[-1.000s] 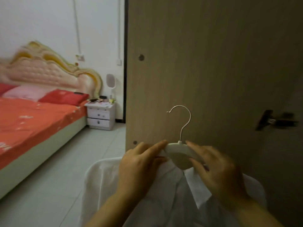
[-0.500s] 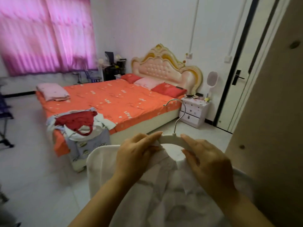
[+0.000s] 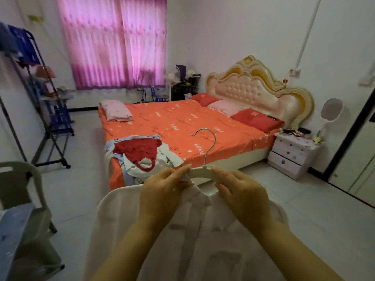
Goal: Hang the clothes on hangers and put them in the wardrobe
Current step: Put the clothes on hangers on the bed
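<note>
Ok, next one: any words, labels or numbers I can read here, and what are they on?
"LOVE": printed in white, repeated across the orange bedsheet.
Red pillow: a white mark, too blurred to read.
Nothing else in view carries readable text.

The shirt (image 3: 182, 230) hangs on the hanger (image 3: 203, 173) at six o'clock, nearest me. My left hand (image 3: 164, 191) pinches its collar at the hanger's left arm, my right hand (image 3: 241, 192) grips the right arm, and the hook stands up between them. Beyond, at twelve o'clock, lies the bed (image 3: 182, 122), its headboard (image 3: 259, 88) at one o'clock against the far wall, with pillows (image 3: 229, 107) just before it and a folded quilt (image 3: 116, 110) on the opposite end at eleven. A pile of clothes (image 3: 142, 157) lies on the bed's near corner, just behind my left hand. The nightstand (image 3: 292, 155) stands beside the bed at two o'clock, a door (image 3: 363, 159) at three. A rack (image 3: 46, 110) stands along the left wall at ten, a chair (image 3: 18, 183) sits at eight, and the curtain (image 3: 115, 41) hangs on the far wall at eleven.
</note>
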Demonstrator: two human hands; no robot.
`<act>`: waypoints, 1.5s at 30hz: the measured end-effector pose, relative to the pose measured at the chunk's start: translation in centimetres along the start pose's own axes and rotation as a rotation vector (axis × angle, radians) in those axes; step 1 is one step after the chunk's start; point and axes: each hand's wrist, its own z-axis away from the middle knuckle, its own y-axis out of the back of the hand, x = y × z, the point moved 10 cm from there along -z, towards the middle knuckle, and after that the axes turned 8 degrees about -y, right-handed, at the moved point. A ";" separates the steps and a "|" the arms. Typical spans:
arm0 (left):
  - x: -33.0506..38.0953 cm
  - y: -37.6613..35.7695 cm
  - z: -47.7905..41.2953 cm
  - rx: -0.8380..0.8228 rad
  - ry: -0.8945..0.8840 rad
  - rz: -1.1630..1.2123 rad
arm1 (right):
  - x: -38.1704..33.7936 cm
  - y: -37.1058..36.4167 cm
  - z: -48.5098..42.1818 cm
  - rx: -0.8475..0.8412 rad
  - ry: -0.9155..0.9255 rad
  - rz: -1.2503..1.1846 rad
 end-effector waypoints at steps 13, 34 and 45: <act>-19.2 -4.9 -4.7 0.014 0.136 -0.052 | -0.2 -18.3 -12.5 -0.076 0.058 -0.094; -53.1 -21.3 -16.7 -0.004 0.412 -0.166 | 6.4 -53.5 -36.6 -0.122 0.202 -0.273; -74.5 -28.6 -20.0 -0.017 0.484 -0.127 | 5.9 -73.2 -47.0 -0.169 0.194 -0.224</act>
